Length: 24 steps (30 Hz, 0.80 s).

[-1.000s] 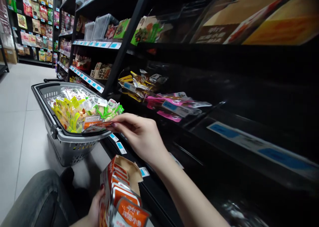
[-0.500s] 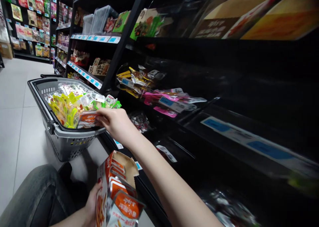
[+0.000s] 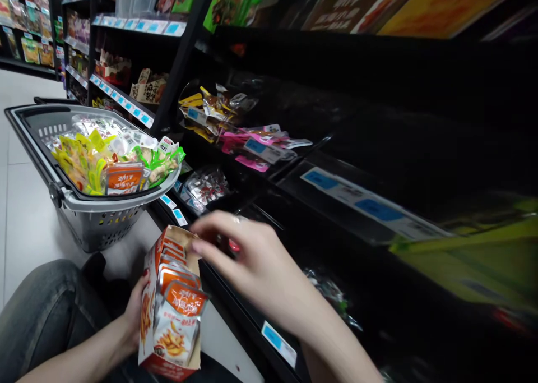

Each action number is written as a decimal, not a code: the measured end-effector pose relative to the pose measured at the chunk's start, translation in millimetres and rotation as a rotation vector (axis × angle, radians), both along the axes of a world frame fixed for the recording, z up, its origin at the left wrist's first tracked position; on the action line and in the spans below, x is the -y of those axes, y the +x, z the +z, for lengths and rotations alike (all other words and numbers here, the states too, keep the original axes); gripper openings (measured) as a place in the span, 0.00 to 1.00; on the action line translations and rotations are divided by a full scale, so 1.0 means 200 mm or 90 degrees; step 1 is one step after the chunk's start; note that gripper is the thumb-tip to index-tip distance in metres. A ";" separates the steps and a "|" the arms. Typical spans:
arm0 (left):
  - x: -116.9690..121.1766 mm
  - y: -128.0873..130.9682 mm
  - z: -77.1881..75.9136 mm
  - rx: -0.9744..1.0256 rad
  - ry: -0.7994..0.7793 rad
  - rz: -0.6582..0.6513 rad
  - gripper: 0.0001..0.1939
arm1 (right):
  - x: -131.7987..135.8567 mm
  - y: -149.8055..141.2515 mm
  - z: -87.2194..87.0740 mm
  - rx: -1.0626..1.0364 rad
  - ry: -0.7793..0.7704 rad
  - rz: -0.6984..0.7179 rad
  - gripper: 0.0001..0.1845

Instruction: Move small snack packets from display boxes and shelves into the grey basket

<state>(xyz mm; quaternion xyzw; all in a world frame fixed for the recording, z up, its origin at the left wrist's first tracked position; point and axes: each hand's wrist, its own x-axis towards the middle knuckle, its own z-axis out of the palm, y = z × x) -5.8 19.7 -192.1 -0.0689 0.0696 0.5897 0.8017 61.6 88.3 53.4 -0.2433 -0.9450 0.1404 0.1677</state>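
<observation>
Several black shelves (image 3: 185,58) beside grey basket (image 3: 113,203) on pale tiled floor (image 3: 25,215).

We are in a shop, as we see from the price labels (image 3: 123,101) along the black shelves (image 3: 185,52) from eleven to four o'clock and the shopping basket (image 3: 105,203) of packets at ten.

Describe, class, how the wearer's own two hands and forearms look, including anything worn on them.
Both forearms are bare, with no sleeve, glove or watch in view. Red nail colour shows on the left hand and the right hand. A finger of the right carries what looks like a thin ring.
</observation>
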 end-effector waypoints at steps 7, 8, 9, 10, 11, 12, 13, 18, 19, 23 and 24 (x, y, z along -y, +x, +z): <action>0.02 0.00 0.03 -0.020 -0.026 -0.022 0.30 | 0.09 0.30 -0.31 0.109 -0.131 -0.077 0.03; 0.02 0.00 0.03 -0.020 -0.021 -0.018 0.29 | 0.09 0.31 -0.34 0.089 -0.165 -0.073 0.05; 0.02 0.00 0.02 -0.019 -0.016 -0.014 0.28 | 0.09 0.31 -0.36 0.060 -0.201 -0.067 0.07; 0.02 -0.01 0.01 -0.018 -0.012 -0.014 0.27 | 0.09 0.31 -0.38 0.023 -0.239 -0.064 0.08; 0.02 -0.01 0.01 -0.016 -0.008 -0.020 0.27 | 0.10 0.32 -0.40 -0.026 -0.279 -0.072 0.08; 0.02 -0.01 0.00 -0.016 -0.007 -0.028 0.28 | 0.10 0.32 -0.41 -0.087 -0.317 -0.090 0.08; 0.03 -0.01 -0.01 -0.017 -0.008 -0.037 0.28 | 0.09 0.31 -0.42 -0.160 -0.351 -0.119 0.07; 0.04 -0.01 -0.03 -0.038 -0.050 -0.054 0.30 | 0.07 0.28 -0.48 -0.614 -0.631 -0.183 0.07; 0.05 -0.01 -0.03 -0.042 -0.055 -0.055 0.30 | 0.07 0.28 -0.50 -0.698 -0.726 -0.158 0.09; 0.07 -0.01 -0.01 -0.070 -0.085 -0.041 0.24 | 0.09 0.29 -0.56 -0.908 -1.019 0.017 0.14; 0.07 -0.01 -0.02 -0.080 -0.099 -0.042 0.23 | 0.10 0.30 -0.57 -0.923 -1.045 0.048 0.14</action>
